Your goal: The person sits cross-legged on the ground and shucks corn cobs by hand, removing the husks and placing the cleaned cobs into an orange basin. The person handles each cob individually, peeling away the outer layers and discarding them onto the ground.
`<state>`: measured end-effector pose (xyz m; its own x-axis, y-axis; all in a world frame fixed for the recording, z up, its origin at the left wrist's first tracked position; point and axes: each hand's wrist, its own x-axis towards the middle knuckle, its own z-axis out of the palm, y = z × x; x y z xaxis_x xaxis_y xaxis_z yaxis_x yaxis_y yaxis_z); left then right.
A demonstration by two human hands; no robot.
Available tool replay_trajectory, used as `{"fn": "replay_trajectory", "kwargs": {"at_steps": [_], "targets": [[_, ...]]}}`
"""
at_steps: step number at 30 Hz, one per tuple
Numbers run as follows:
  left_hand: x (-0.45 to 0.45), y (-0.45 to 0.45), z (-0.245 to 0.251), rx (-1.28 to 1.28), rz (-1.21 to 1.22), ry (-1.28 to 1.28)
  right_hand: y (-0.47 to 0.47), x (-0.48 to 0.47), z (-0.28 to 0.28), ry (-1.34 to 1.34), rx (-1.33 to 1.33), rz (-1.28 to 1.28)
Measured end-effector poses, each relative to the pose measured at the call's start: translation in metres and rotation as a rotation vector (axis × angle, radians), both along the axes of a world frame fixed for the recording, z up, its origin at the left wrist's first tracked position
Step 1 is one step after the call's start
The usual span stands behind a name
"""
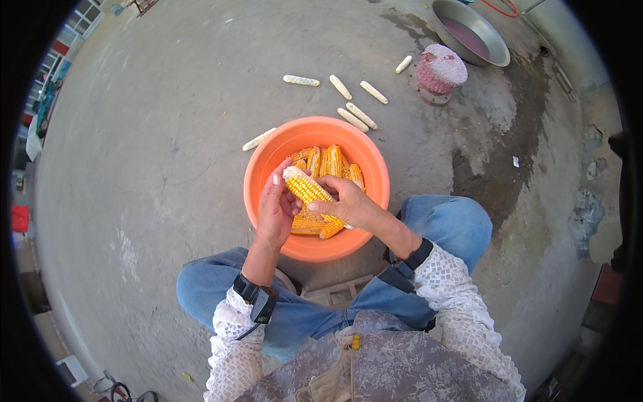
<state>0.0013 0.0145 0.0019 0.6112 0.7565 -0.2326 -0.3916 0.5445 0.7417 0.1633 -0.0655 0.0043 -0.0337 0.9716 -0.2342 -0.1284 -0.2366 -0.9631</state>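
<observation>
An ear of yellow corn [307, 190] is held at a slant over an orange plastic basin [316, 251]. Its upper end is pale and bare of kernels. My right hand [351, 203] grips the lower part, thumb across the kernels. At the upper end, my left hand [276, 203] cups the ear from the left, its thumb raised and its other fingers curled partly out of sight behind it. Inside the basin lie several more ears of corn [334, 160], with loose kernels [307, 213] among them.
Several stripped corncobs [373, 92] lie on the concrete floor [166, 125] beyond the basin. A pink-and-white stool-like block [442, 70] stands at the upper right, near a metal basin [469, 32] holding reddish liquid. Wet patches darken the floor there. A wheeled thing [120, 392] shows at the lower left.
</observation>
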Motion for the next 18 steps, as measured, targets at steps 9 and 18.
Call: {"fn": "replay_trajectory", "kwargs": {"at_steps": [9,18], "targets": [[-0.0043,0.0067,-0.0062,-0.102,-0.019,0.003,-0.0018,-0.0039,0.0034,0.378,-0.025,0.068],[-0.0041,0.0018,-0.0056,-0.127,-0.109,-0.024,-0.0024,-0.0115,-0.0007,0.339,-0.073,-0.002]]}}
